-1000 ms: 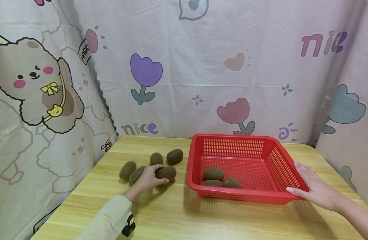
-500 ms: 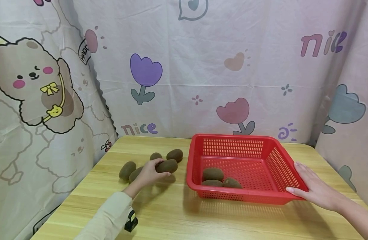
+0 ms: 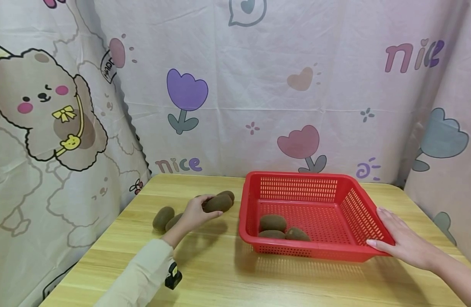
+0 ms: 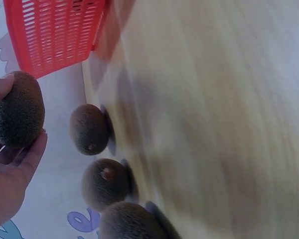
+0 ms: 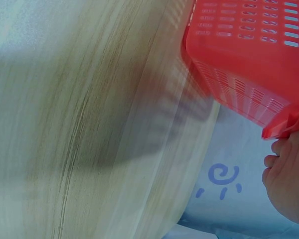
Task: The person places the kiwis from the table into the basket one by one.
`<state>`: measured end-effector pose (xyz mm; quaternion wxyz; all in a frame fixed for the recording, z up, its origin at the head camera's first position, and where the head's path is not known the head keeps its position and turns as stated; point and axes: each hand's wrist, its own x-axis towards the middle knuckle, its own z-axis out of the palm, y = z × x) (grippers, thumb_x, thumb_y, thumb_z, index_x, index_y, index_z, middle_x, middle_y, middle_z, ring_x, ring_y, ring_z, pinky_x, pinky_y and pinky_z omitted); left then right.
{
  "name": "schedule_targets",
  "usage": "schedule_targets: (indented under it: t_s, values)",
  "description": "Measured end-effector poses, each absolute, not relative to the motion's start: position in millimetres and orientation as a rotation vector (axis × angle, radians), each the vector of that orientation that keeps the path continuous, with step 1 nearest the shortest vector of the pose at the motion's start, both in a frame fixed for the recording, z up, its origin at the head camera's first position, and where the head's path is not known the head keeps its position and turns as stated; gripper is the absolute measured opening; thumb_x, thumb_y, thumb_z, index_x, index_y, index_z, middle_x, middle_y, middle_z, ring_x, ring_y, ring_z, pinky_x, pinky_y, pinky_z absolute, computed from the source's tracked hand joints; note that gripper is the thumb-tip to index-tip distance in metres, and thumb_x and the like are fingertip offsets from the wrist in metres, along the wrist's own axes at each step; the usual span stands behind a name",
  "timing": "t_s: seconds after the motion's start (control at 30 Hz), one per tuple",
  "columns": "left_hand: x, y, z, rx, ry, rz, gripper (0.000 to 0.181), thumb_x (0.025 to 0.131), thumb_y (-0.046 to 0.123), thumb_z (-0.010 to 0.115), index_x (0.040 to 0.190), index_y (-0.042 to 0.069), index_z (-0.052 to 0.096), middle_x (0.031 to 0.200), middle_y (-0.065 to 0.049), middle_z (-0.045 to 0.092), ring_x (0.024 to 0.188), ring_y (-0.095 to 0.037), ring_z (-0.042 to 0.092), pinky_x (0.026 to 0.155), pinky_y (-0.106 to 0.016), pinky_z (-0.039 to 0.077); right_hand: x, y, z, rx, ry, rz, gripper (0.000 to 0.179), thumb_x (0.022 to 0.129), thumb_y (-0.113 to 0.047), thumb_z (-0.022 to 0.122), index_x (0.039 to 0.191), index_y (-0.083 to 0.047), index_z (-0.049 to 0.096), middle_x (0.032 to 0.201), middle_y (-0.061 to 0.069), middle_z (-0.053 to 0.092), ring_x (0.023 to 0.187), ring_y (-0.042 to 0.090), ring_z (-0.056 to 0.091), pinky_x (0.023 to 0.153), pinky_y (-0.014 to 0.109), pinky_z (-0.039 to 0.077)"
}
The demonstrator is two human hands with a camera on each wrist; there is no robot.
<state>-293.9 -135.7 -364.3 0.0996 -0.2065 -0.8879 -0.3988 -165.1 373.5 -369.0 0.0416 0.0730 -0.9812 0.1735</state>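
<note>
A brown fuzzy kiwi (image 3: 218, 204) is gripped between the thumb and fingers of my left hand (image 3: 196, 215), raised over the table left of the basket. The left wrist view shows this kiwi (image 4: 20, 110) from close by, the hand (image 4: 12, 174) wrapped round its side. My right hand (image 3: 405, 243) holds the right rim of the red plastic basket (image 3: 308, 249), thumb across the front corner. In the right wrist view its fingertips (image 5: 275, 154) meet the rim's edge. Several kiwis (image 3: 273, 222) lie in the basket's near left corner.
More kiwis (image 3: 163, 218) lie on the wooden table (image 3: 220, 277) at the left, and one (image 3: 228, 195) sits behind the held kiwi, partly hidden. A patterned curtain (image 3: 235, 94) hangs behind the table. A black device (image 3: 173, 276) is strapped at the left wrist.
My left hand has lifted the kiwi off the table and carried it up and slightly right, covering part of the kiwis behind. The right hand and basket stay put.
</note>
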Motion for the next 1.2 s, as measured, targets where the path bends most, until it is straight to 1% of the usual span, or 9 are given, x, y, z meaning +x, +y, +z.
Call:
schedule_targets:
  t_s: [0.23,0.4,0.6,0.77,0.93,1.2]
  values:
    - [-298,-125,-353,-0.635,-2.606,-1.219,0.046,0.074,0.019,0.077,0.115,0.003,0.062,0.110,-0.013,0.066,0.095,-0.024,0.061,0.079,-0.034,0.051,-165,374,-369,0.219,-3.008,0.526,0.095,0.085,-0.044,0.058,0.146,0.006,0.006,0.143,0.037,0.018,0.125,0.054,0.019,0.083,0.078,0.026]
    - [-298,-115,-342,-0.637,-2.607,-1.234,0.047,0.074,0.020,0.077,0.115,0.003,0.062,0.108,-0.013,0.066,0.093,-0.024,0.061,0.077,-0.035,0.052,-164,374,-369,0.210,-3.013,0.522,0.096,0.085,-0.045,0.058,0.147,0.004,0.003,0.145,0.036,0.016,0.125,0.054,0.018,0.084,0.078,0.027]
    - [-298,-100,-332,-0.664,-2.619,-1.227,0.048,0.075,0.021,0.076,0.118,0.005,0.061,0.112,-0.011,0.065,0.097,-0.023,0.061,0.083,-0.039,0.052,-165,375,-368,0.213,-3.015,0.529,0.096,0.085,-0.044,0.058,0.146,0.005,0.004,0.144,0.036,0.017,0.126,0.054,0.018,0.084,0.078,0.026]
    - [-298,-87,-329,-0.705,-2.611,-1.252,0.048,0.075,0.020,0.077,0.117,0.004,0.061,0.112,-0.011,0.065,0.097,-0.023,0.060,0.084,-0.039,0.052,-165,375,-368,0.213,-3.016,0.527,0.095,0.085,-0.044,0.058,0.146,0.007,0.005,0.144,0.037,0.017,0.125,0.054,0.018,0.083,0.078,0.027]
    - [-297,-74,-329,-0.755,-2.600,-1.244,0.049,0.074,0.019,0.077,0.117,0.003,0.061,0.111,-0.011,0.066,0.094,-0.022,0.061,0.082,-0.037,0.053,-165,374,-369,0.219,-3.012,0.528,0.094,0.085,-0.044,0.058,0.145,0.008,0.007,0.143,0.037,0.018,0.125,0.054,0.019,0.083,0.078,0.027]
    - [-296,-54,-329,-0.865,-2.610,-1.177,0.050,0.076,0.021,0.076,0.118,0.001,0.059,0.111,-0.013,0.065,0.094,-0.023,0.062,0.080,-0.037,0.054,-164,373,-369,0.217,-3.007,0.540,0.095,0.085,-0.044,0.059,0.146,0.005,0.004,0.144,0.036,0.017,0.125,0.054,0.018,0.083,0.078,0.028]
